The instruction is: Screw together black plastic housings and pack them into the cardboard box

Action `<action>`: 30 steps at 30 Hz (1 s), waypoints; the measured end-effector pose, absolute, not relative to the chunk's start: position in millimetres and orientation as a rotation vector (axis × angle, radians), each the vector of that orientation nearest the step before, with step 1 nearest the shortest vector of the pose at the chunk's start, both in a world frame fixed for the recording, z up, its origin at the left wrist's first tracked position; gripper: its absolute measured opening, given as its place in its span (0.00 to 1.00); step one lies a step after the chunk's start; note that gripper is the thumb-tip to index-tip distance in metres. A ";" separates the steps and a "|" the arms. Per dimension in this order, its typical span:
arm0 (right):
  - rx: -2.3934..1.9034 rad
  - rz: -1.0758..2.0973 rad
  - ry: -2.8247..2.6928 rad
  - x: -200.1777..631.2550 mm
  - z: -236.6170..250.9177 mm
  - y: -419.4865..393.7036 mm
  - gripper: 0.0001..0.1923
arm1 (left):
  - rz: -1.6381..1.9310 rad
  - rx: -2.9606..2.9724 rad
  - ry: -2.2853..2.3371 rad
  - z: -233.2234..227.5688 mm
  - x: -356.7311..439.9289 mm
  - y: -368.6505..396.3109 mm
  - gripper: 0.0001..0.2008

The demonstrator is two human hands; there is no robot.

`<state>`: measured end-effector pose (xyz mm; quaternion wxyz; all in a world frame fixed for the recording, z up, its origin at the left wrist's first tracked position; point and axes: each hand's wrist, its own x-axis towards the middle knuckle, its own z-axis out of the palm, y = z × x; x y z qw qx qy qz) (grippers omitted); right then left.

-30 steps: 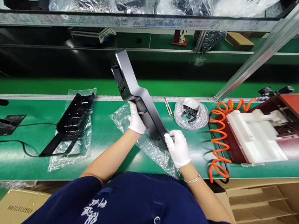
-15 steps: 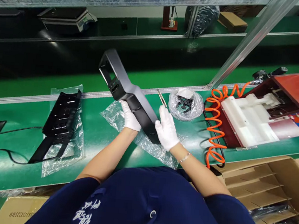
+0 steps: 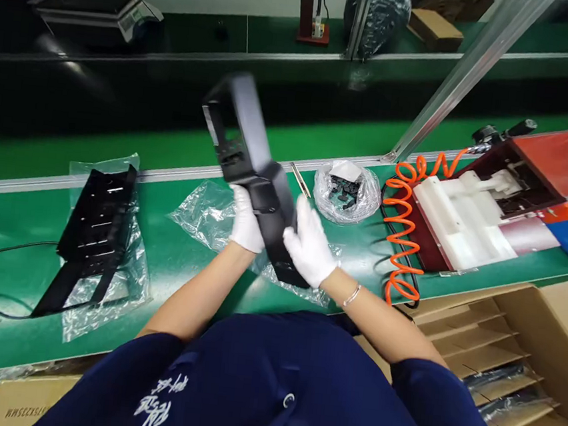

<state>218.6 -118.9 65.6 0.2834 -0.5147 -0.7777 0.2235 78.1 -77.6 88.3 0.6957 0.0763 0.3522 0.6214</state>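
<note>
A long black plastic housing [image 3: 265, 198], with a rectangular opening at its far end, is held tilted above the bench and blurred by motion. My left hand [image 3: 247, 221], in a white glove, grips its left side near the middle; some fingers are hidden behind it. Gloved in white too, my right hand [image 3: 310, 243] holds the housing's near right end. A clear plastic bag [image 3: 208, 216] lies under the housing. Just beyond my right hand are metal tweezers [image 3: 300, 180] and an open bag of small black parts [image 3: 345, 192].
On the left, a second black part [image 3: 97, 215] lies on clear plastic beside a black cable. An orange coiled hose [image 3: 403, 231] runs to a red and white fixture [image 3: 468, 224] at right. A divided cardboard box [image 3: 493, 340] stands below the bench edge, and a metal post [image 3: 470, 83] slants behind.
The housing has turned to stand somewhat steeper, its far end moving right and up. Both hands keep hold of it. The whole view has shifted slightly.
</note>
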 end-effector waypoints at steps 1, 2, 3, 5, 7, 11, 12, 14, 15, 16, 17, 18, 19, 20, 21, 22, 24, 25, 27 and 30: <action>-1.338 0.533 -2.060 217.3 71.3 -115.1 0.41 | 1.322 0.189 0.736 90.8 82.1 -80.9 0.39; -1.307 0.483 -2.044 214.7 77.4 -111.0 0.41 | 1.286 0.207 0.702 93.9 85.2 -83.3 0.40; -1.291 0.441 -2.035 211.5 82.8 -107.9 0.41 | 1.287 0.222 0.684 97.6 86.5 -84.4 0.41; -1.299 0.398 -2.051 205.0 89.5 -105.9 0.42 | 1.356 0.227 0.726 106.0 84.4 -84.0 0.41; -1.316 0.388 -2.084 200.9 92.6 -106.3 0.44 | 1.434 0.235 0.805 113.2 80.4 -83.1 0.39; -1.274 0.356 -2.036 199.7 101.6 -97.8 0.43 | 1.417 0.341 0.812 120.7 79.4 -82.2 0.36; -1.264 0.352 -2.027 199.2 103.6 -96.1 0.42 | 1.420 0.347 0.805 122.4 78.4 -80.4 0.36; -1.264 0.368 -2.084 197.4 105.5 -96.4 0.42 | 1.464 0.316 0.806 126.1 73.2 -75.3 0.35; -1.271 0.385 -2.138 196.3 106.0 -97.2 0.43 | 1.495 0.293 0.806 127.2 70.3 -73.2 0.35; -1.280 0.400 -2.188 195.4 106.9 -96.9 0.44 | 1.514 0.276 0.802 127.1 68.4 -72.2 0.36; -1.287 0.406 -2.216 194.8 108.8 -94.6 0.44 | 1.513 0.269 0.798 125.5 68.4 -72.6 0.36; -1.289 0.395 -2.209 194.4 111.9 -90.0 0.44 | 1.493 0.274 0.796 122.5 70.5 -74.3 0.36; -1.289 0.375 -2.171 194.3 115.7 -83.7 0.43 | 1.450 0.281 0.802 118.6 74.3 -76.8 0.35; -1.287 0.360 -2.118 194.2 119.5 -77.4 0.42 | 1.406 0.288 0.812 114.7 78.7 -79.2 0.34; -1.286 0.352 -2.072 193.9 122.0 -73.0 0.41 | 1.373 0.293 0.823 111.7 82.0 -80.6 0.33; -1.282 0.351 -2.050 193.6 122.2 -72.5 0.41 | 1.361 0.297 0.830 110.7 82.9 -80.2 0.32; -1.259 0.345 -2.083 192.8 112.7 -86.9 0.41 | 1.418 0.293 0.847 116.0 73.9 -73.2 0.33; -1.223 0.333 -2.150 193.3 103.3 -101.1 0.40 | 1.486 0.294 0.856 122.0 64.0 -67.2 0.33; -1.155 0.307 -2.272 199.0 79.7 -135.4 0.38 | 1.644 0.290 0.905 137.0 38.0 -54.5 0.32; -0.994 0.251 -2.272 222.3 53.0 -172.3 0.45 | 1.814 0.301 1.000 153.3 4.4 -42.9 0.28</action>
